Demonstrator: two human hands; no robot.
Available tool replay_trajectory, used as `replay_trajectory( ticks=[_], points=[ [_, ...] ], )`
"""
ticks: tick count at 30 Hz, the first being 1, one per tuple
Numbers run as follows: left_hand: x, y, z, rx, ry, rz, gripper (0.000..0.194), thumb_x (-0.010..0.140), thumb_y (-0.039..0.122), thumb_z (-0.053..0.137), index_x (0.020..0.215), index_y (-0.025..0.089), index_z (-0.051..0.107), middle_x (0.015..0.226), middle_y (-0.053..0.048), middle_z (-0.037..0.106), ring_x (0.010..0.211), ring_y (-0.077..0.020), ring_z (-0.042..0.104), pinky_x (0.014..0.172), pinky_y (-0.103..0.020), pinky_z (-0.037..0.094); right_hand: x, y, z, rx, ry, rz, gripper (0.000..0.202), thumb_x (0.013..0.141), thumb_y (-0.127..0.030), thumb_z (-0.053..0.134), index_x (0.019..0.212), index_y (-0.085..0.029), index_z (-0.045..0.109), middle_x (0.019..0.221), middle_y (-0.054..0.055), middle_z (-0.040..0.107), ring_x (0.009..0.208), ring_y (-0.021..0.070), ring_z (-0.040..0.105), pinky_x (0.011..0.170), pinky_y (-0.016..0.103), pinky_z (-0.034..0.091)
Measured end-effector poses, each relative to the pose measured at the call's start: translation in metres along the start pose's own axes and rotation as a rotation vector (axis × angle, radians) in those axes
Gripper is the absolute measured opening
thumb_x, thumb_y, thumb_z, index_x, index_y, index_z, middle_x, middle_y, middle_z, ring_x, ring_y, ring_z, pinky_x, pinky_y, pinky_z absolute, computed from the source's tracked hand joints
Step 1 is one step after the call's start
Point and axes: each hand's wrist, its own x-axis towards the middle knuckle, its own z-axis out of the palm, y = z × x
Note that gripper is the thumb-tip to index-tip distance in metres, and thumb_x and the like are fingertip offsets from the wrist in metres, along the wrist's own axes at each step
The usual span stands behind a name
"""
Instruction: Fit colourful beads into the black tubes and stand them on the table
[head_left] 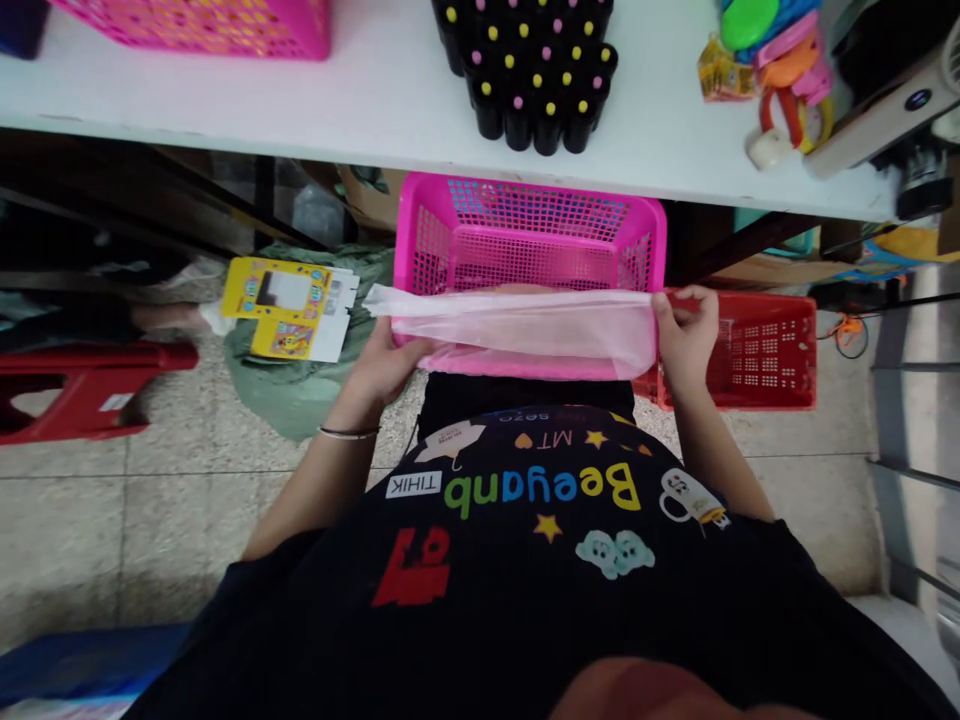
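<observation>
A translucent whitish plastic bag (540, 325) is stretched sideways over the near part of a pink basket (403, 235). My right hand (686, 335) pinches the bag's end at the right, thumb and index finger together. At the left end, my left hand (386, 368) is closed on the bag near the basket's near left corner; some of its fingers are hidden under the plastic. The inside of the basket shows behind the bag, and its contents are hard to make out.
Above the basket runs a white table (360, 110) with black bottles (536, 75) and colourful toys (787, 60). A red basket (772, 350) stands at the right. Yellow printed cardboard (289, 310) lies on a green bag (277, 400) at the left, near a red stool (90, 390).
</observation>
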Motion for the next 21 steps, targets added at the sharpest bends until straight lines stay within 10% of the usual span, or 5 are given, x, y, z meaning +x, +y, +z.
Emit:
replay_trajectory(
  ticks=[8,15,21],
  points=[
    [0.011,0.017,-0.013,0.244,-0.064,0.030,0.048,0.059,0.030,0.081,0.104,0.020,0.066,0.100,-0.003,0.074,0.095,-0.0230,0.066,0.085,-0.031,0.055,0.061,-0.031,0.009,-0.182,-0.146,-0.087,0.027,0.094,-0.046,0.077,0.092,-0.024,0.061,0.070,-0.002,0.055,0.076,0.0198,0.063,0.078,0.036,0.055],
    [0.019,0.050,-0.042,0.706,-0.175,0.010,0.042,0.078,0.068,0.079,0.075,0.026,0.074,0.055,0.003,0.055,0.076,-0.0230,0.059,0.083,-0.037,0.052,-0.028,-0.077,-0.009,-0.439,-0.158,-0.334,0.023,0.103,-0.037,0.062,0.121,-0.024,0.070,0.127,0.017,0.068,0.129,0.0389,0.060,0.105,0.060,0.051],
    [0.036,0.076,-0.043,0.905,-0.069,0.131,0.051,0.085,0.067,0.077,0.057,0.026,0.062,0.047,-0.001,0.045,0.091,-0.0295,0.066,0.097,-0.041,0.052,-0.049,-0.066,0.018,-0.582,-0.883,-0.829,0.037,0.104,-0.035,0.067,0.136,-0.016,0.071,0.134,0.018,0.074,0.126,0.0350,0.067,0.109,0.053,0.055]
  ],
)
